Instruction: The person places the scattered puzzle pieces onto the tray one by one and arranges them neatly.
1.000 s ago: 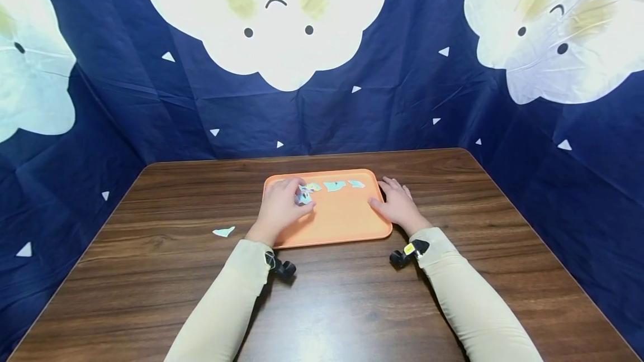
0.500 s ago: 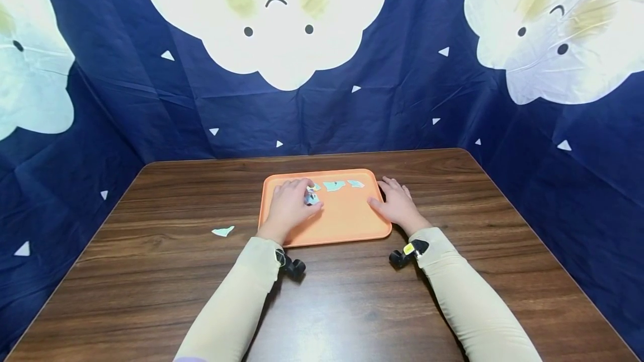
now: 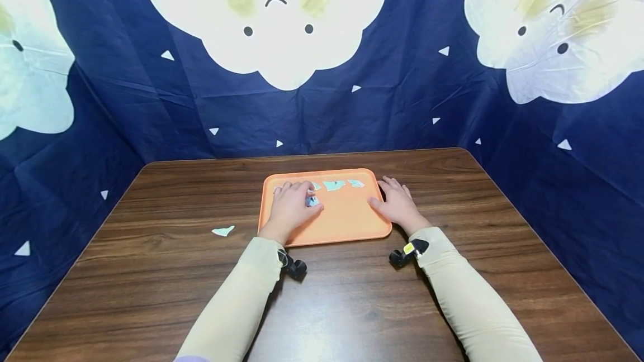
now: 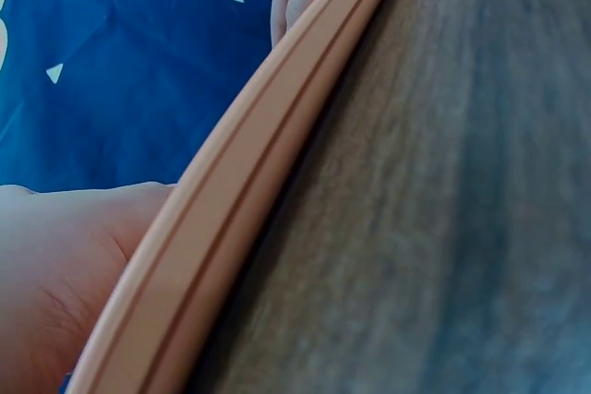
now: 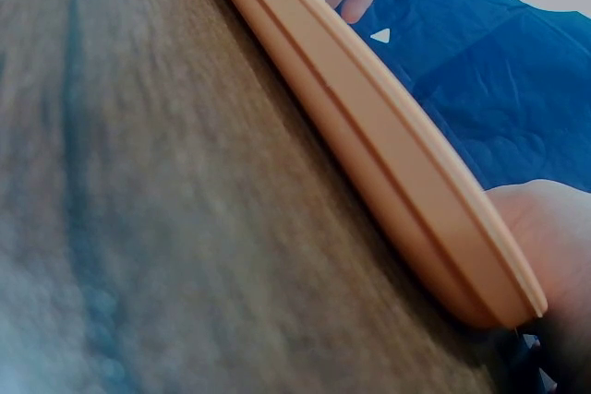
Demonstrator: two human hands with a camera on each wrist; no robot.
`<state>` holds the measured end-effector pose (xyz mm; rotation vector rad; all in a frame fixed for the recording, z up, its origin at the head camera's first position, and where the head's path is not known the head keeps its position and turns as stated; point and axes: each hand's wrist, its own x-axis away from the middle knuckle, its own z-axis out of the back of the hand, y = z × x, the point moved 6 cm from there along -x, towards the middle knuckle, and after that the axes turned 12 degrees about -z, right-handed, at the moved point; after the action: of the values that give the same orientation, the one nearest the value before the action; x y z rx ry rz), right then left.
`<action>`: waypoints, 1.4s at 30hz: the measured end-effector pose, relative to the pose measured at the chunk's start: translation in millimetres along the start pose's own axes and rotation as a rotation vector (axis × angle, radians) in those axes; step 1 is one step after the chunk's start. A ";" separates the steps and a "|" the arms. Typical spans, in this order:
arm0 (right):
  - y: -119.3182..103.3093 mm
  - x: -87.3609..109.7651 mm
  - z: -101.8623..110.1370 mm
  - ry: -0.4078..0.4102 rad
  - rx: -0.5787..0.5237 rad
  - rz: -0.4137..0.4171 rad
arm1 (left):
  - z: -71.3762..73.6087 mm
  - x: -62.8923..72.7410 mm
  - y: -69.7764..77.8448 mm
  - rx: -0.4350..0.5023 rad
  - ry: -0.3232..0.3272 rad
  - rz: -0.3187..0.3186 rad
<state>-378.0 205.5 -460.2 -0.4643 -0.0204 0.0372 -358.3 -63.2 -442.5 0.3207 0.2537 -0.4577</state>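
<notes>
In the head view, my left hand (image 3: pixel 292 208) is over the left half of an orange tray (image 3: pixel 347 228). Its thumb and fingers close on a small pale-blue picture piece (image 3: pixel 312 201), irregular in outline and partly hidden by the fingers. Just beyond the fingertips shows part of another piece (image 3: pixel 316 186). Two more mint-coloured pieces, a wider one (image 3: pixel 334 185) and a smaller one (image 3: pixel 355 183), lie along the tray's far side. My right hand (image 3: pixel 398 205) holds the tray's right rim, thumb inside and fingers outside. Both wrist views show mainly the tray's side wall (image 4: pixel 217 191).
One loose mint piece (image 3: pixel 223 231) lies on the brown wooden table (image 3: pixel 151 284), left of the tray. Behind the table's far edge hangs a dark blue cloth (image 3: pixel 302 122) with white clouds and triangles.
My left hand has shifted a little to the right over the tray, and the pale-blue piece has moved with it. The right hand stays at the rim.
</notes>
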 end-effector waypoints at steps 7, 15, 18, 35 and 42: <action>-1.4 1.4 0.6 0.000 -0.002 -0.004 | -1.3 1.8 -1.4 0.001 -0.014 0.013; -2.0 1.3 -0.8 -0.005 -0.002 -0.007 | -0.3 3.4 -3.9 0.041 -0.005 0.019; -1.8 0.9 -1.6 -0.010 0.002 -0.011 | 5.7 3.5 -5.1 0.067 0.029 0.011; -1.9 0.6 -0.2 -0.001 0.007 -0.001 | 65.8 36.1 -50.1 0.181 0.164 0.015; 0.2 0.1 -0.8 -0.001 0.012 -0.010 | 71.2 64.4 -87.0 0.191 0.126 0.039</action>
<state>-377.8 205.4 -461.0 -0.4526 -0.0236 0.0274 -331.4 -187.6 -418.3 0.5416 0.3268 -0.4243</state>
